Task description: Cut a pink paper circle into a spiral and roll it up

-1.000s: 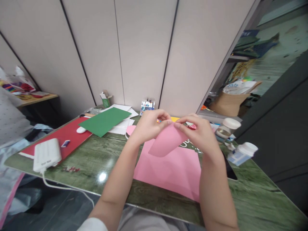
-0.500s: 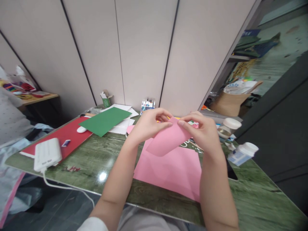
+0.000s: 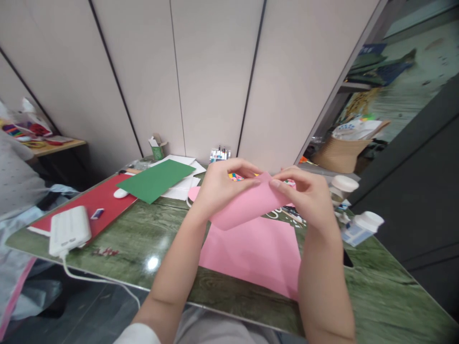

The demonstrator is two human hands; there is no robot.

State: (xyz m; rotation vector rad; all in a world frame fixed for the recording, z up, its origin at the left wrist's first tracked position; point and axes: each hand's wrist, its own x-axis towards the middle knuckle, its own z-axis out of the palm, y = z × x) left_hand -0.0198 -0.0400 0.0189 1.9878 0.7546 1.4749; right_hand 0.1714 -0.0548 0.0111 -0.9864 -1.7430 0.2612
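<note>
A piece of pink paper (image 3: 247, 205) is held up in the air, bent into a curve. My left hand (image 3: 225, 188) pinches its upper edge between thumb and fingers. Close beside it, my right hand (image 3: 304, 193) grips the same paper near its top right corner. Below them a larger sheet of pink paper (image 3: 251, 258) lies flat on the green table (image 3: 158, 243), its right edge partly covered by my right forearm. Small colourful items behind my hands are mostly hidden.
To the left lie green paper (image 3: 161, 179), red paper (image 3: 118, 205), a white power bank (image 3: 70, 231) with a cable, and white sheets. Two white-capped bottles (image 3: 362, 228) stand at right. A box of markers (image 3: 220, 154) sits against the wall. Another person (image 3: 16, 177) is at far left.
The held pink paper has tilted and its lower edge has swung a little left and up. My right hand has shifted slightly right, with both hands still gripping the paper.
</note>
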